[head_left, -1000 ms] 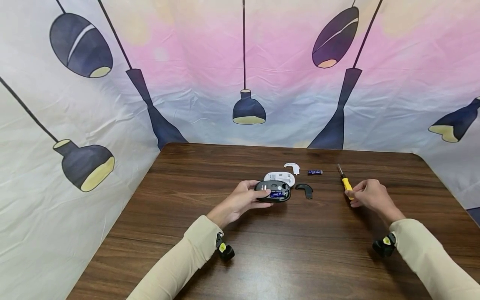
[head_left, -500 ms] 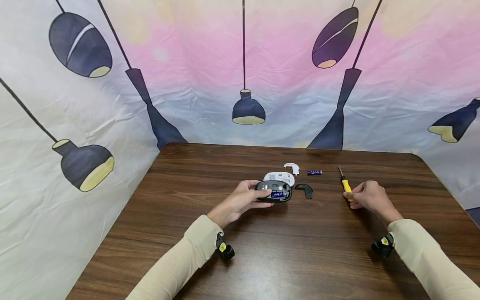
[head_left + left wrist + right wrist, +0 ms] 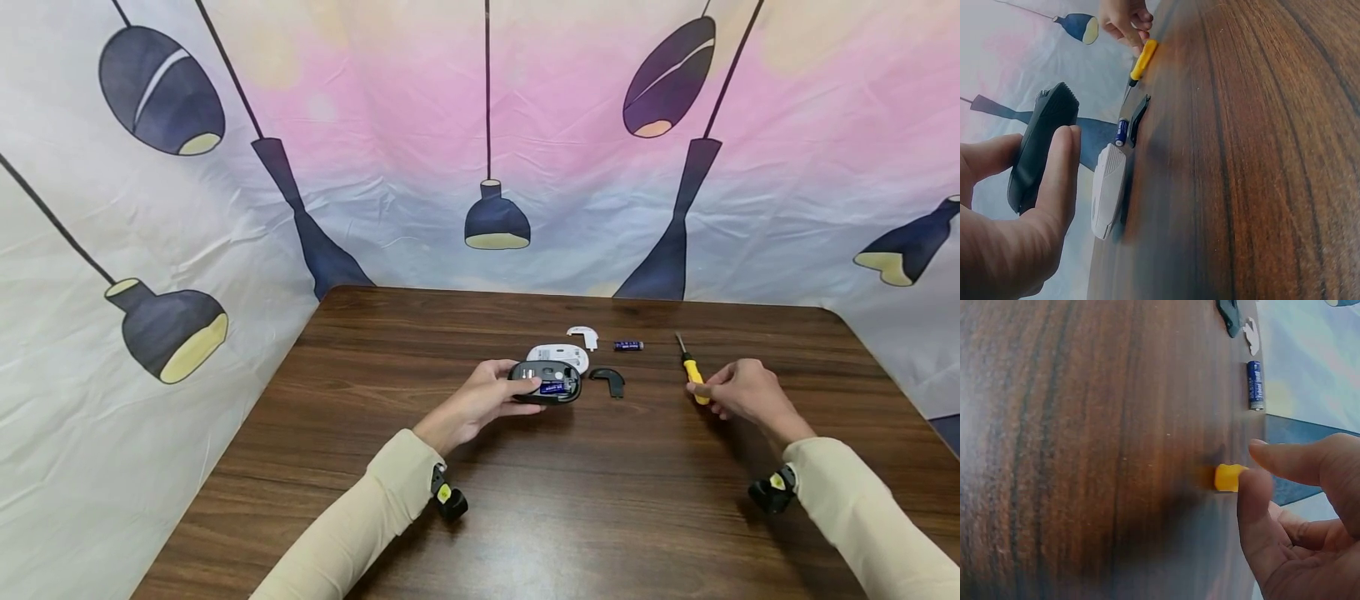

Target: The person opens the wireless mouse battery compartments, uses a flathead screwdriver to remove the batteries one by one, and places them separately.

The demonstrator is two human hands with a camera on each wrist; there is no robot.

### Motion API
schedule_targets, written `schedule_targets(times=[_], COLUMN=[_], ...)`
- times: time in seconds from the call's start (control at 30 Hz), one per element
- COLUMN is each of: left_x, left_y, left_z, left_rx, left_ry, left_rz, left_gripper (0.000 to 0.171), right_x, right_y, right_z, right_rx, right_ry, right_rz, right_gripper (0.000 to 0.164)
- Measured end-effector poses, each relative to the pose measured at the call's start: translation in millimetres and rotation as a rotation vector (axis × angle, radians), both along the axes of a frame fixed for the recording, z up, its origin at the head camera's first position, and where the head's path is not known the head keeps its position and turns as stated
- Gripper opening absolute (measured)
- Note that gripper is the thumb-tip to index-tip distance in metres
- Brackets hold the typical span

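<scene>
My left hand [image 3: 480, 400] grips a black computer mouse [image 3: 555, 372] by its left end, underside up and thumb on top. A blue battery [image 3: 555, 388] lies in its uncovered compartment. In the left wrist view the mouse [image 3: 1044, 147] is held above the table, between thumb and fingers. My right hand [image 3: 744, 392] is at the handle of a yellow screwdriver [image 3: 693, 377] lying on the table. The right wrist view shows a gap between thumb and index finger, with the yellow handle [image 3: 1229, 477] just beyond them.
Behind the held mouse lies a white mouse [image 3: 558, 350], underside up. A white battery cover [image 3: 588, 336], a black battery cover [image 3: 613, 383] and a loose blue battery [image 3: 628, 345] lie on the brown wooden table [image 3: 585, 508]. A printed cloth [image 3: 420, 208] hangs behind it.
The screwdriver has shifted slightly on the table, and my right thumb and index finger now stand apart at its handle. My left hand keeps the black mouse almost still.
</scene>
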State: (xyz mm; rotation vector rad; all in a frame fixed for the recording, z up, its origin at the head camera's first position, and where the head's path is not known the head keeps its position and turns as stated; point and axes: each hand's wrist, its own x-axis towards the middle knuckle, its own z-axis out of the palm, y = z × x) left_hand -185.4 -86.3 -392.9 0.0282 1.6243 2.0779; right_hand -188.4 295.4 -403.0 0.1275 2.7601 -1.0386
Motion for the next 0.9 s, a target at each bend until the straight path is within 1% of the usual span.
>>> schedule_targets(times=[0.1,0.23,0.37,0.47,0.53,0.67,0.8,0.9], left_x=[0.1,-0.1,-0.1,0.2,0.3,0.6,0.0,-0.9], left_y=[0,1,2,3,3,4,5,5], left_z=[0.1,-0.1,-0.1,0.4,0.7,0.8,-1.1,-3.1], left_rx=[0.003,0.010,0.015,0.016,0.016,0.021,0.029,0.034], left_ry=[-0.003,0.000,0.001,0.000,-0.004,-0.008,-0.002,0.002], left_rz=[0.001,0.001,0.004,0.003,0.003,0.005,0.009,0.018], left_gripper=[0.051,0.053,0.050,0.050,0.052,0.054,0.051,0.048], right_x=[2.7,6.1,9.5,12.6,14.2,15.4,13.7,11.3], right_y=[0,-3,-14,-28,-38,-58,-74,-84], right_z=[5.6,12.1,15.3,16.5,17.8,19.9,20.8,20.7], right_rx=[0.053,0.081,0.091,0.096,0.090,0.041,-0.015,-0.053], right_ry=[0.021,0.043,0.090,0.148,0.187,0.266,0.330,0.369], right_rz=[0.016,0.034,0.068,0.106,0.141,0.216,0.283,0.318], right_gripper=[0.040,0.038,0.035,0.030,0.026,0.018,0.009,0.005])
